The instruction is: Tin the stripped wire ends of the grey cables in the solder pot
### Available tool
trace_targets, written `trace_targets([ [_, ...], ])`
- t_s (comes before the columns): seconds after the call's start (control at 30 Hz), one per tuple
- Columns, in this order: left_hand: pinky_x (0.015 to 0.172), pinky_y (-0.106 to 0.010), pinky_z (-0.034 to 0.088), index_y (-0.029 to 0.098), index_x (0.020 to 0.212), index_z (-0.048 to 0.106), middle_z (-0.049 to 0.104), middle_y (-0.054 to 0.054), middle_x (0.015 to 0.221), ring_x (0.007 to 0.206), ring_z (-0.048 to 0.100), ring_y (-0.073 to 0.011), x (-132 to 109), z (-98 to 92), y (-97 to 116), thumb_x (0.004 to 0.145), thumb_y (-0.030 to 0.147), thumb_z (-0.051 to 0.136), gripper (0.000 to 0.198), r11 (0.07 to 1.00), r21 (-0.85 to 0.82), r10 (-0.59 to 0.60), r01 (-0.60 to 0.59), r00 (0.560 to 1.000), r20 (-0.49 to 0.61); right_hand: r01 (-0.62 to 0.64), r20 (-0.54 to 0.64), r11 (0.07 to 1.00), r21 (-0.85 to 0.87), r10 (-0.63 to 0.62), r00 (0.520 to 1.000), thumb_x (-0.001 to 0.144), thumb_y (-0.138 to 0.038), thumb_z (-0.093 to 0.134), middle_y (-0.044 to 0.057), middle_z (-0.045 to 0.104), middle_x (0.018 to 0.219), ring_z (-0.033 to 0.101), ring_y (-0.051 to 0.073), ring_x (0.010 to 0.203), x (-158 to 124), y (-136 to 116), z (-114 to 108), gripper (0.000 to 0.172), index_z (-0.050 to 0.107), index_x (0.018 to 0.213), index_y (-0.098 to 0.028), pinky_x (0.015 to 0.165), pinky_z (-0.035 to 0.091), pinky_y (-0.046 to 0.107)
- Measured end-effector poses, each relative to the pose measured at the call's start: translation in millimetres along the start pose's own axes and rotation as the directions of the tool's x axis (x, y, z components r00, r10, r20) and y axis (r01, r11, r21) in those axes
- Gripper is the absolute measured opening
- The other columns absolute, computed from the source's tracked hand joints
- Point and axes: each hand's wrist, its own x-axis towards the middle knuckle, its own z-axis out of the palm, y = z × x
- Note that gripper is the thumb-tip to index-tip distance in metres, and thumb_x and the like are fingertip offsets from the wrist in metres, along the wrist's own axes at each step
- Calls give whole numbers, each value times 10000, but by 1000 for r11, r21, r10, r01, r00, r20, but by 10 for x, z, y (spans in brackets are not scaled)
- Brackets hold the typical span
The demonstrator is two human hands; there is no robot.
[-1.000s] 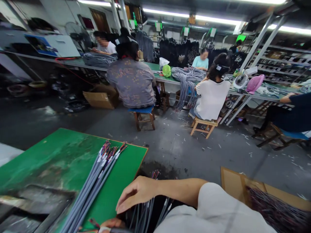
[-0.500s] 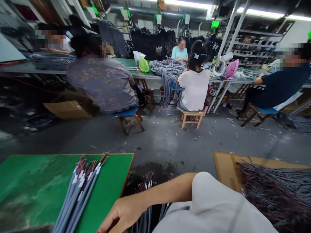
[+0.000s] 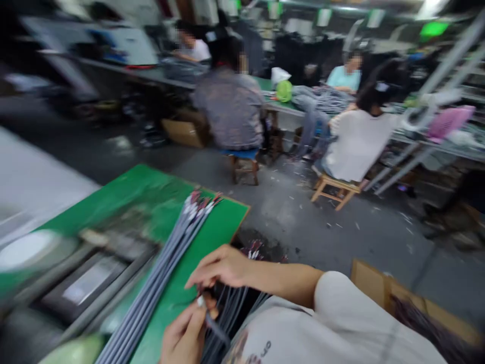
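My left hand (image 3: 185,331) is closed on a grey cable (image 3: 216,331) near its end, where a white label (image 3: 200,301) shows at the fingertips. Just above it, the fingers of my right hand (image 3: 220,268) are bent together close to that cable end. What they pinch is blurred and partly hidden. Left of my hands, a bundle of grey cables (image 3: 159,268) lies on the green table (image 3: 231,215), with white labels and bared coloured wires at the far end. More grey cables (image 3: 231,303) hang below my right forearm.
Blurred grey equipment (image 3: 91,278) stands on the table's left. A cardboard box (image 3: 369,283) with cables is at lower right. Across the floor, co-workers sit on stools at a long bench with a cable heap (image 3: 322,98), a green fan (image 3: 284,91) and a pink fan (image 3: 450,124).
The view has swung left, so the room has shifted right. My left hand, out of sight before, now shows with a cable. My right hand has come fully into view beside it.
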Motion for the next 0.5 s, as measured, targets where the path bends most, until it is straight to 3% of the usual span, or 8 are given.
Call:
trace_targets([
  [0.13, 546, -245, 428, 116, 678, 725, 665, -76, 609, 545, 530, -136, -127, 12, 85, 724, 540, 684, 428, 992, -122, 35, -19, 991, 130, 207, -284, 976, -62, -216, 934, 642, -327, 753, -44, 482, 457, 358, 79, 458, 107, -236, -51, 154, 724, 664, -177, 474, 273, 252],
  [0.23, 548, -237, 413, 118, 763, 737, 675, -69, 621, 514, 507, -111, -118, -65, 90, 745, 525, 677, 411, 944, -330, 48, -35, 998, 33, 146, -123, 950, -276, -186, 975, 741, -319, 706, -34, 505, 514, 421, 88, 510, 274, -282, -54, 132, 737, 727, -192, 522, 321, 250],
  [0.33, 567, -230, 413, 117, 794, 743, 678, -64, 633, 528, 515, -103, -142, -148, 44, 759, 484, 686, 373, 903, -422, 74, -81, 997, -32, 108, 93, 820, -562, -67, 993, 785, -295, 685, -14, 579, 592, 495, 99, 567, 270, -179, 103, 118, 747, 757, -198, 563, 368, 251],
  [0.5, 571, -219, 411, 109, 839, 748, 685, -66, 658, 533, 507, -90, -232, -232, -4, 776, 453, 684, 355, 888, -435, 134, -147, 989, -62, 282, 308, 586, -760, -57, 950, 818, -290, 658, 19, 643, 737, 573, 136, 697, 196, -47, 454, 124, 748, 834, -206, 638, 423, 266],
])
